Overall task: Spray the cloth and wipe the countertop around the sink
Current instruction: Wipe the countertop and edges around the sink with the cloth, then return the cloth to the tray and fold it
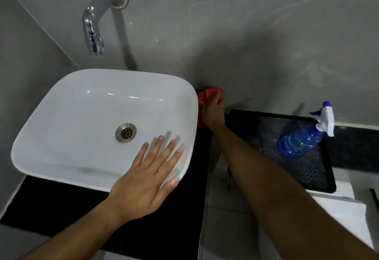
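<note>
Head view, looking down at two bare hands over a bathroom sink. The left hand (143,179) lies flat and released, fingers spread, resting on the near right corner of the white sink (61,136), holding nothing. It appears to brace the person while they reach.

The right hand (212,114) stretches far forward along the narrow strip between the sink's right side and a black tray (328,177). Its palm and fingers press down on a red cloth (207,93), which is bunched against the back wall at the far right corner of the sink. Whether the fingers curl around the cloth or only press on it cannot be told from here.

Beyond the hands, a blue spray bottle (301,138) with a white trigger head lies tilted on the patterned tray, well apart from both hands. A chrome tap (92,27) juts from the grey tiled wall above the basin. The dark surface (61,204) runs under and in front of the sink.

Judging from this, the spraying step looks finished, since the bottle is set aside and the cloth is at work. Wiping seems under way at the back right corner. The front strip and the left side of the surface probably remain to be wiped; no wet streaks show clearly enough to confirm which parts are done.
</note>
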